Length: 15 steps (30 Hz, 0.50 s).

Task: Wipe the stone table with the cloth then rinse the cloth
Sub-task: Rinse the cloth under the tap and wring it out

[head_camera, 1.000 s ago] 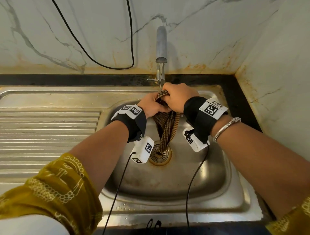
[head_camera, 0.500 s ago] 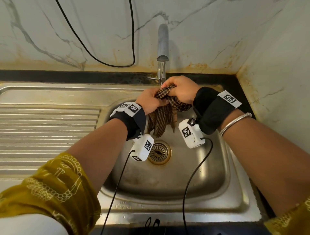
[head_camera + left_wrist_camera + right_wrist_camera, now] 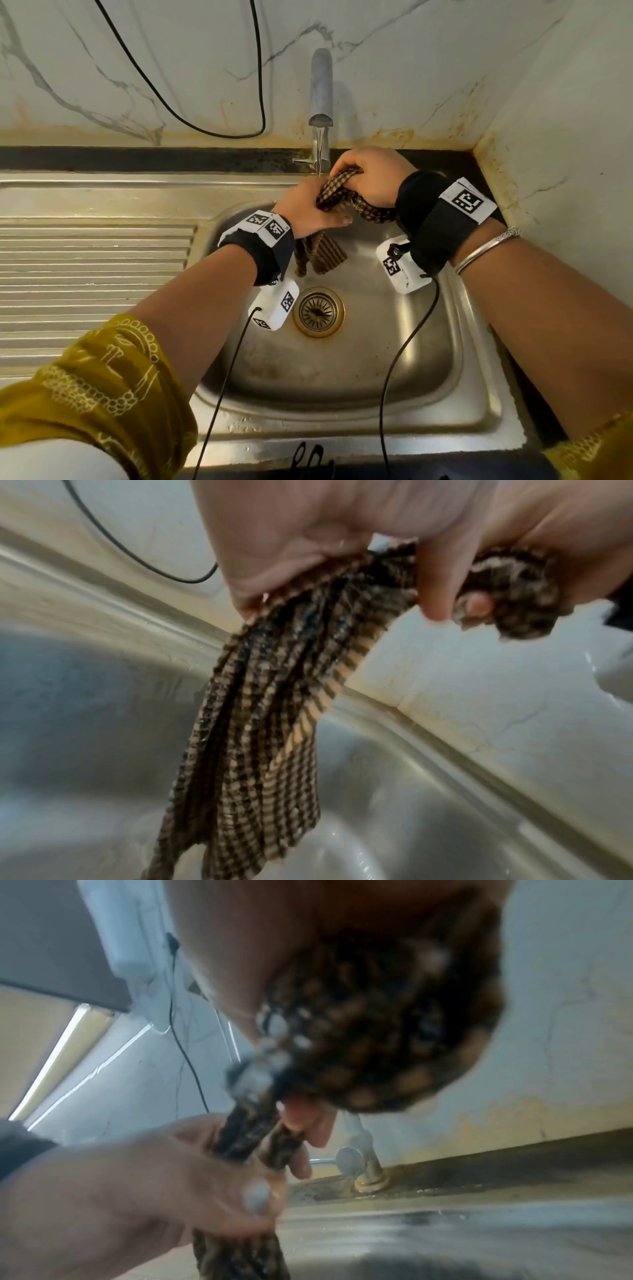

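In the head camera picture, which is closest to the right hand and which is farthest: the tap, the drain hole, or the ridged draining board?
From the right hand:
1. Tap, just to its left, at the wall.
2. Drain hole, lower in the sink bowl.
3. Ridged draining board, far off on the left side.

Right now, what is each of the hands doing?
Left hand: closed, gripping the checked cloth above its hanging end.
Right hand: closed, gripping the cloth's bunched upper end.

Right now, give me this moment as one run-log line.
phase: rinse | cloth: bunched under tap, tail hanging over sink | left hand: grips cloth | right hand: grips cloth
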Tool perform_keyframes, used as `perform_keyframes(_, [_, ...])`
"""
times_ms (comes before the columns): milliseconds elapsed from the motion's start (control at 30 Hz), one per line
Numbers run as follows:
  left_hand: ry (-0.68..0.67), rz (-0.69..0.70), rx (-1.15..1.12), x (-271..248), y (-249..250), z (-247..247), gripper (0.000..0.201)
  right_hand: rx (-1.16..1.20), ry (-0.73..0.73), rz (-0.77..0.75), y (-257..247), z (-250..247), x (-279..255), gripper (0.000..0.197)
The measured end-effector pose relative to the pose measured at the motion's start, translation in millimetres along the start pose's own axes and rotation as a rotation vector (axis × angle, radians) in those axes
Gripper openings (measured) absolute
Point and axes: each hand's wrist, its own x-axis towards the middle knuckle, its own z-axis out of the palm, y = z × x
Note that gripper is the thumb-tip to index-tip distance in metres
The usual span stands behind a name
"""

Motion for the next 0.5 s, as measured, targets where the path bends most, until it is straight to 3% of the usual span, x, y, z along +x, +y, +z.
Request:
perform_keyframes(100, [0.129,0.044,0.192,3,1,-1,0.005,0.04,-0.005,-0.011,-2,1,-1,0.022])
perform_keyframes(200, [0.146,0.009,0.175,7,-2,-2,0.008,0.096,0.054,0.0,-6,4,-2,0.021])
perform_keyframes(333, [0.176,-0.05,0.097,5,-11,-5,0.017,0.37,0.211,-0.002,-4,4,-9,0.011])
perform_keyframes(500, [0.158,-0.054,0.094,6,-6,-6,0.028,0.427,0.375,0.016,6,0,-16,0.029])
